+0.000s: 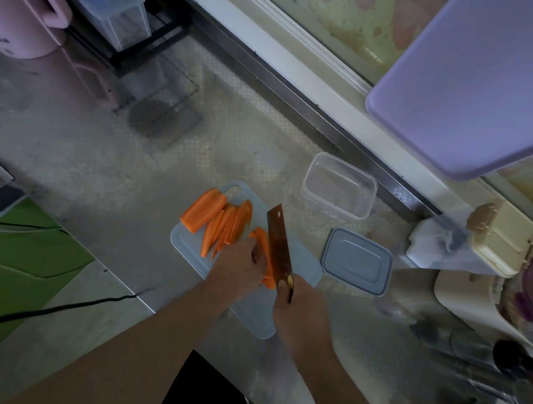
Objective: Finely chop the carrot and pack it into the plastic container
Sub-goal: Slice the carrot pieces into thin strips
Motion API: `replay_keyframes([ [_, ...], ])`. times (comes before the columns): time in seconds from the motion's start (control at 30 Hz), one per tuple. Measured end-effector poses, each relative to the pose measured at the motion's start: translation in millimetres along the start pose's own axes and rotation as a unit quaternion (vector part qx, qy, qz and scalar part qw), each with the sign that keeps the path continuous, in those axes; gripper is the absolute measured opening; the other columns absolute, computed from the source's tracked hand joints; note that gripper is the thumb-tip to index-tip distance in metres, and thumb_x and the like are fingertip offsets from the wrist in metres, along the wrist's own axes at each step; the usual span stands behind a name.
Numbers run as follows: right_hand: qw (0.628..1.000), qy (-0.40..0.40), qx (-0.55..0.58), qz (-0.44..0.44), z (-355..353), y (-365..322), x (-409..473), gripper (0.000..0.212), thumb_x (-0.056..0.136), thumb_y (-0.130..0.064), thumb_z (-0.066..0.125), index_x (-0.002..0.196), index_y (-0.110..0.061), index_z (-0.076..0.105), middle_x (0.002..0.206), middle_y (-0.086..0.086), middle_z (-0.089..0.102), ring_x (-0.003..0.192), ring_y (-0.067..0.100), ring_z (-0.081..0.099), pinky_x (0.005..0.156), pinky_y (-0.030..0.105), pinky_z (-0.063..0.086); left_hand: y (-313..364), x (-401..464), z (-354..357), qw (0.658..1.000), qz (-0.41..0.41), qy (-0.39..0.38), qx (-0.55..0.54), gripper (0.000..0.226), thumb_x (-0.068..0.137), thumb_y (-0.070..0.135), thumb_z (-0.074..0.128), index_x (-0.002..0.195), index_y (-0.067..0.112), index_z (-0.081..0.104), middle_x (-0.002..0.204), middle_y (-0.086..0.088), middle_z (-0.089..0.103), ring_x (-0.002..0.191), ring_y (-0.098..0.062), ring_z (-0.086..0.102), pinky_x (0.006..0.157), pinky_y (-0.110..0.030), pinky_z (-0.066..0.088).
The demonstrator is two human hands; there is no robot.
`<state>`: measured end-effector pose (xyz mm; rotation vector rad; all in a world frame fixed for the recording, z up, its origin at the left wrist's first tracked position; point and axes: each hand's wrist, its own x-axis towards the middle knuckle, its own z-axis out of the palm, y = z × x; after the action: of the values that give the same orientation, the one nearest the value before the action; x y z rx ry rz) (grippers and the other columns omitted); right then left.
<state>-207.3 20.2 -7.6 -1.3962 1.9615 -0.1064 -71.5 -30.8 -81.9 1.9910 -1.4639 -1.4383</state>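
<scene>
Your left hand [239, 267] lies knuckles-up on the pale grey rectangular plastic cutting board [252, 313], its fingers curled down onto a small bundle of orange carrot slices [264, 248] and holding them against the board; your right hand [300, 313] is wrapped round the handle of the brown, rust-toned cleaver [280, 243], whose broad blade stands on edge just to the right of that bundle, touching or nearly touching it, though which cannot be told; the blade points away from you, with a small hole near its far corner. Farther back on the same board lie a thick orange carrot half [202, 210] and, beside it, a fan of long thin orange carrot strips [226, 227], all apart from the blade. Beyond the board's far right corner stands the clear rectangular plastic container [338, 186], open at the top and with no carrot in it; its grey-blue rectangular plastic lid [356, 262] lies flat on the worktop nearer to you, just right of the board. Board, container and lid all rest on a dull, patterned metal worktop [105, 167]; a lilac plastic tray [484, 84] leans at the upper right, and a black cable [52, 310] runs across the lower left.
</scene>
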Motion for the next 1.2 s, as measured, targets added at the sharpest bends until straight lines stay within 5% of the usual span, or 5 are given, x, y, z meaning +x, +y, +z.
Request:
replay_keyframes([
  [0.57,0.998,-0.014,-0.057,0.019,7,-4,-4,0.031,0.104,-0.024,0.041,0.073,-0.024,0.048,0.064,-0.003,0.055,0.053,0.009,0.052,0.047,0.019,0.033,1,-3,2,0.999,0.02,0.033,0.001,0.023,0.098,0.034,0.052,0.078,0.023,0.056,0.064,0.001,0.067,0.06,-0.019,0.07,0.059,-0.046,0.061],
  [0.87,0.998,-0.01,-0.065,0.024,13,-14,9,0.019,0.102,-0.026,0.042,0.084,-0.028,0.049,0.077,-0.006,0.06,0.075,0.018,0.063,0.061,0.028,0.044,6,-1,1,1.0,0.001,0.021,-0.006,0.022,0.1,0.031,0.054,0.081,0.021,0.058,0.066,-0.001,0.069,0.056,-0.019,0.069,0.058,-0.046,0.061],
  [1.2,0.997,-0.021,-0.059,0.036,11,-3,3,0.024,0.101,-0.025,0.041,0.079,-0.026,0.05,0.075,-0.006,0.061,0.073,0.014,0.065,0.06,0.026,0.048,12,-3,-1,1.0,-0.014,0.026,0.002,0.02,0.099,0.029,0.053,0.079,0.024,0.055,0.064,-0.002,0.069,0.054,-0.021,0.07,0.055,-0.046,0.062],
])
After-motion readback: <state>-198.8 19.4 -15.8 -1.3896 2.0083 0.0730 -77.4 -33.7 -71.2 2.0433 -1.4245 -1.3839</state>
